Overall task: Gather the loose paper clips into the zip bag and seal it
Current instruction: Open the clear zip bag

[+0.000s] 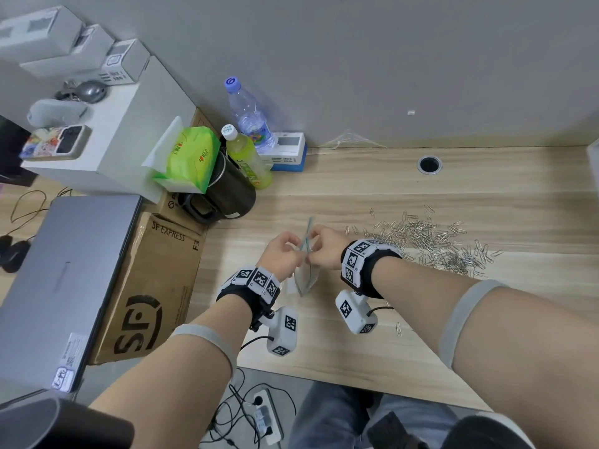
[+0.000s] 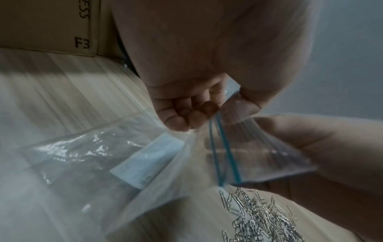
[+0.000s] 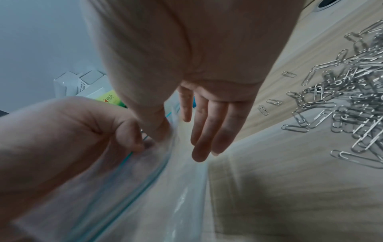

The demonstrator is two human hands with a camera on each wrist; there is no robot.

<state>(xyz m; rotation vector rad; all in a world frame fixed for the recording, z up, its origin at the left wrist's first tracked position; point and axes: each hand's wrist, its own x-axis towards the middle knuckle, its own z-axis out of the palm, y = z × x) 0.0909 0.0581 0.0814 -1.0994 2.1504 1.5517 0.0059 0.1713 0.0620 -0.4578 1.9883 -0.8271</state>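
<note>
A clear zip bag [image 1: 304,281] with a blue zip strip [image 2: 225,150] hangs upright above the wooden desk [image 1: 356,189], between my two hands. My left hand [image 1: 295,250] pinches one lip of its mouth, fingers [image 2: 182,113] curled. My right hand [image 1: 313,251] pinches the other lip under its thumb [image 3: 159,129], the other fingers [image 3: 207,131] straight. The mouth is slightly parted. A white label [image 2: 145,161] shows inside the bag. The paper clips [image 1: 431,241] lie in a loose pile on the desk, right of my right hand, and show too in the wrist views [image 3: 342,106] [image 2: 259,217].
An SF Express cardboard box [image 1: 152,286] and a closed laptop [image 1: 58,270] stand to the left. A black kettle [image 1: 223,196], tissue pack [image 1: 191,157] and two bottles [image 1: 248,157] crowd the back left. A cable hole [image 1: 429,164] sits near the wall. One stray clip [image 1: 398,328] lies near the front edge.
</note>
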